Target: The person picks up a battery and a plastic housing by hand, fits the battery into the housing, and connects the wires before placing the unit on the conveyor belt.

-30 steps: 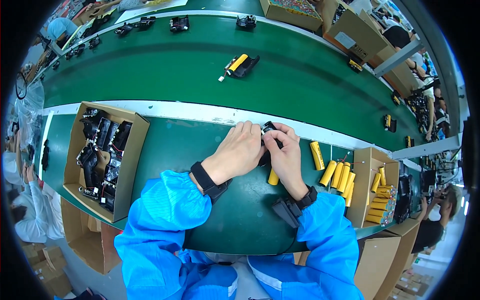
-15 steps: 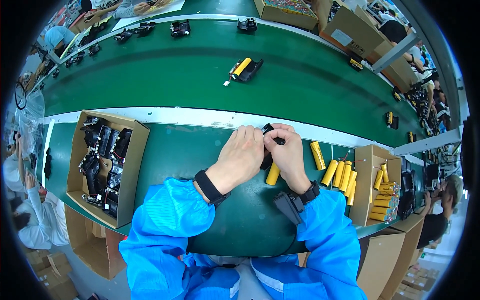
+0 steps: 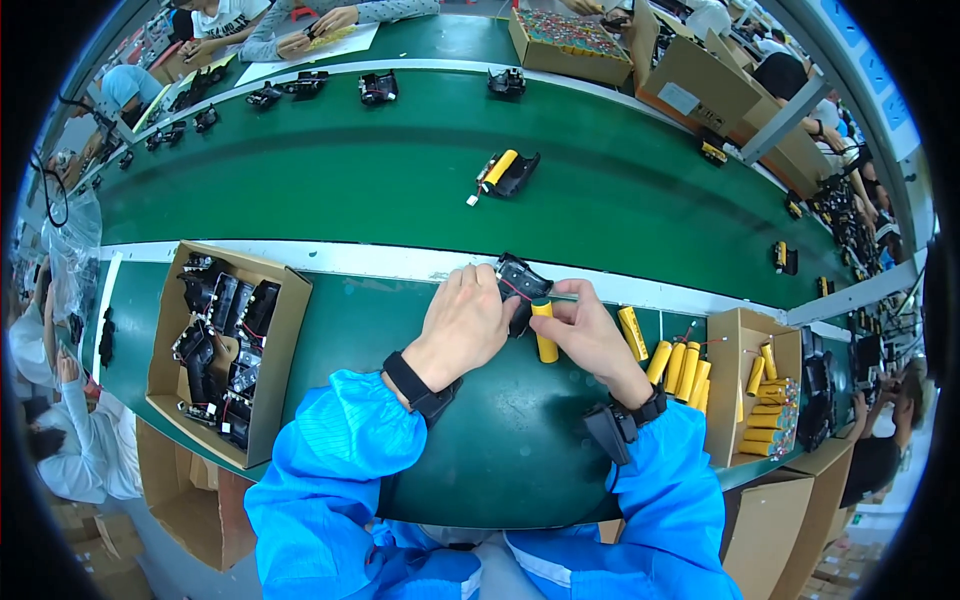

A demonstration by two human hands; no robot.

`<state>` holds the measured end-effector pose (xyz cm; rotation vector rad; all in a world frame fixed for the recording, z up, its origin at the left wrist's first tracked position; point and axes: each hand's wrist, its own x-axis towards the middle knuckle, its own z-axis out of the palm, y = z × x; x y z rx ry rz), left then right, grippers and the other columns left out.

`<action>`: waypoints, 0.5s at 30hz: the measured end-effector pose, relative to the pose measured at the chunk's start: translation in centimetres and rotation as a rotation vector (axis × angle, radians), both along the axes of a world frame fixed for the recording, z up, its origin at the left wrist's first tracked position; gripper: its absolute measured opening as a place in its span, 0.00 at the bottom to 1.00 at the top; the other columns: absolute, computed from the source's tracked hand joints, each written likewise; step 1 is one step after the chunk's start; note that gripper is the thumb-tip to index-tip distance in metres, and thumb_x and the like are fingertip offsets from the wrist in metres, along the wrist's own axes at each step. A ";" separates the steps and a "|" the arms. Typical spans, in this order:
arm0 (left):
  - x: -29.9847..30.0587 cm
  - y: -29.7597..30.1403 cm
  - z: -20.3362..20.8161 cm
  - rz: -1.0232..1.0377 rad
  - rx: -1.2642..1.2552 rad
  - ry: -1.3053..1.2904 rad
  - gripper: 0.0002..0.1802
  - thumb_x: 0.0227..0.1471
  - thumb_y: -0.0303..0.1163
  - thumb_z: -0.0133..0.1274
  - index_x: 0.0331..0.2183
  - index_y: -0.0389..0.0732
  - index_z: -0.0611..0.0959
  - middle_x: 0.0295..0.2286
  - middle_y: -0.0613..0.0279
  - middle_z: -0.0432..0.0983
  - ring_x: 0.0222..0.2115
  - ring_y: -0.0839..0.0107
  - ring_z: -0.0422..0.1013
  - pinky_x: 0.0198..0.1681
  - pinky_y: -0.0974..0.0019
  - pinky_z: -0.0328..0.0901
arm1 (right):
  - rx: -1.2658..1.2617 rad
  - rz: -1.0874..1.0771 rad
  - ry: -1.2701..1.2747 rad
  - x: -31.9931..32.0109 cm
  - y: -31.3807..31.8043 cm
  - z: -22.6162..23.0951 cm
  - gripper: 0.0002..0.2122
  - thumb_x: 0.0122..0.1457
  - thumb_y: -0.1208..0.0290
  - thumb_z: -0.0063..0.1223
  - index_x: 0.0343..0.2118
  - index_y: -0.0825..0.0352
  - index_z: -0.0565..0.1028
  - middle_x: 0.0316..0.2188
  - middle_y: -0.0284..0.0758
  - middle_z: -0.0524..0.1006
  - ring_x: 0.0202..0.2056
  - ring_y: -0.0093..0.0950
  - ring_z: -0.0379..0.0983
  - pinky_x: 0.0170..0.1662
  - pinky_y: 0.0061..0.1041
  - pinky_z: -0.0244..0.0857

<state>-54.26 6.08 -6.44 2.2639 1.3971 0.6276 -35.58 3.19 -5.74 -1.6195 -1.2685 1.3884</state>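
My left hand (image 3: 465,325) is closed around a black plastic housing (image 3: 522,278) with a thin red wire showing along it. Close by on the right, my right hand (image 3: 588,335) pinches a yellow cylindrical battery (image 3: 546,340), its thumb across the upper part. The battery stands against the lower right side of the housing; whether it is seated in it I cannot tell. Beside my right hand, several loose yellow batteries (image 3: 687,370) with wires lie on the green bench. Another yellow battery (image 3: 633,333) lies nearest to my fingers.
An open carton (image 3: 292,345) of black housings stands at the left, and a carton (image 3: 722,390) of yellow batteries at the right. Beyond a white rail (image 3: 360,262), a green belt (image 3: 330,180) carries a housing with a battery (image 3: 508,174). Co-workers sit around.
My right hand has shifted down and right from the housing onto the battery, uncovering more of both. The whole view has tilted slightly, and the unit on the belt appears further right and lower.
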 end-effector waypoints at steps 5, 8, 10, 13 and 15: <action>0.4 -0.5 -0.1 -0.001 0.027 0.059 0.19 0.51 0.35 0.57 0.34 0.28 0.71 0.30 0.41 0.73 0.35 0.49 0.71 0.39 0.55 0.65 | -0.065 0.210 -0.411 0.3 0.1 3.6 0.19 0.48 0.77 0.63 0.44 0.68 0.72 0.42 0.38 0.75 0.44 0.33 0.72 0.43 0.28 0.67; 1.1 -0.8 -0.5 -0.022 0.111 0.053 0.19 0.49 0.37 0.58 0.32 0.30 0.72 0.29 0.45 0.73 0.33 0.53 0.72 0.37 0.56 0.66 | 0.247 0.326 -1.003 0.6 -0.1 3.8 0.16 0.45 0.80 0.63 0.40 0.66 0.77 0.43 0.41 0.74 0.42 0.37 0.73 0.42 0.31 0.69; 1.3 -0.9 -0.2 0.018 0.085 0.093 0.19 0.49 0.37 0.58 0.32 0.31 0.72 0.29 0.46 0.73 0.33 0.54 0.72 0.36 0.57 0.67 | 0.536 0.116 -1.005 0.6 -0.1 2.1 0.14 0.42 0.81 0.63 0.36 0.65 0.79 0.45 0.42 0.73 0.42 0.41 0.72 0.43 0.33 0.69; 1.4 -1.1 -0.1 0.041 0.059 0.095 0.19 0.49 0.37 0.58 0.32 0.30 0.72 0.29 0.46 0.73 0.33 0.53 0.72 0.36 0.57 0.67 | 0.666 -0.017 -0.925 0.5 0.1 1.4 0.14 0.41 0.83 0.63 0.34 0.65 0.80 0.47 0.42 0.72 0.42 0.43 0.72 0.43 0.35 0.70; 1.3 -1.2 -0.1 0.037 0.036 0.062 0.19 0.51 0.37 0.57 0.33 0.29 0.71 0.30 0.43 0.73 0.34 0.50 0.72 0.37 0.55 0.67 | 0.634 -0.079 -0.776 0.4 0.4 1.4 0.15 0.41 0.84 0.62 0.36 0.65 0.79 0.48 0.42 0.72 0.44 0.43 0.72 0.44 0.35 0.70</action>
